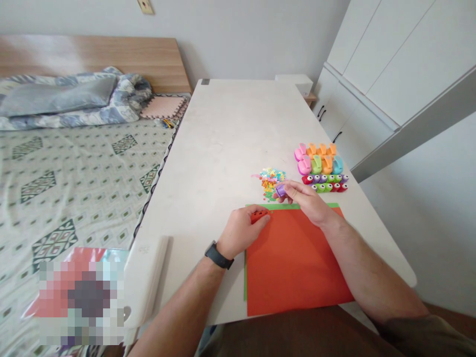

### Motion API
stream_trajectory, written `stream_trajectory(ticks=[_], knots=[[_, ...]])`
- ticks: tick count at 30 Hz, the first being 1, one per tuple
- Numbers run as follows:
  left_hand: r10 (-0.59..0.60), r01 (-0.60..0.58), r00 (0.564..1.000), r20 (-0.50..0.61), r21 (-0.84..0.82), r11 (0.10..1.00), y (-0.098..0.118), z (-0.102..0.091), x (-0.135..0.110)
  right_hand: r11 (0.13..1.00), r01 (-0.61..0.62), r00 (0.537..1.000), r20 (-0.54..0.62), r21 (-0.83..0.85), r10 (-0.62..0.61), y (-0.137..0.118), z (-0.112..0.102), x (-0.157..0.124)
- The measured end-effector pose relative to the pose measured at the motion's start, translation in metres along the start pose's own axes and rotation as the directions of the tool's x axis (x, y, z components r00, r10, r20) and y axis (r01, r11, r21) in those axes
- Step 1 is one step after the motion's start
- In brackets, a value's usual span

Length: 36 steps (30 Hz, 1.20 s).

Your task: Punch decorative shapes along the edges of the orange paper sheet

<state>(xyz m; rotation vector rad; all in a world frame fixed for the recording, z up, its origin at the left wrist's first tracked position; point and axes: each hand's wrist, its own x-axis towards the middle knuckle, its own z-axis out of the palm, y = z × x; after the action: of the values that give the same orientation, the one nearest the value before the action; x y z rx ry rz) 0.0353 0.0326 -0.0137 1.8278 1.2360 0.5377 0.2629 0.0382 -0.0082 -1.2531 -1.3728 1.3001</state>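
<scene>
My right hand [304, 196] is closed around a small purple craft punch [281, 190], held just above the paper's far edge. A large orange-red sheet of paper [297, 263] lies on top of a green sheet [332, 205] that shows along the far and left edges. My left hand [245, 225] pinches the far left corner of the orange-red sheet, where dark punched holes appear. Beyond the paper is a pile of small paper cutouts [271, 176] in yellow, orange, blue and green, partly behind the punch and my right hand.
On the right stand rows of large punches [316, 163] in pink, orange, green and blue, with rows of smaller punches [327, 187] nearer me. A long white box-like object [147, 277] lies along the left edge of the white table [238, 134]. A bed [89, 173] adjoins the left side.
</scene>
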Motion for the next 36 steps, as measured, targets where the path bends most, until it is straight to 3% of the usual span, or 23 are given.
stream_trajectory(ticks=[6,13,22,36], knots=[[-0.004,0.004,1.0,-0.005,0.003,1.0,0.0009,-0.0002,-0.0008,0.992,-0.052,0.999,0.003,0.114,0.052,0.0016,0.0002,0.0018],[0.011,-0.011,1.0,-0.015,-0.01,1.0,-0.0009,0.0013,-0.0002,0.983,-0.058,0.992,-0.124,-0.173,0.037,0.0077,-0.0028,0.0041],[0.025,-0.025,0.999,-0.021,-0.005,1.0,-0.0029,0.0023,-0.0013,0.976,-0.024,0.988,-0.156,-0.218,-0.01,0.0085,-0.0033,0.0053],[0.05,-0.05,0.998,-0.024,0.009,0.999,-0.0018,0.0007,-0.0021,0.989,-0.023,0.984,-0.179,-0.149,-0.005,0.0072,-0.0015,0.006]])
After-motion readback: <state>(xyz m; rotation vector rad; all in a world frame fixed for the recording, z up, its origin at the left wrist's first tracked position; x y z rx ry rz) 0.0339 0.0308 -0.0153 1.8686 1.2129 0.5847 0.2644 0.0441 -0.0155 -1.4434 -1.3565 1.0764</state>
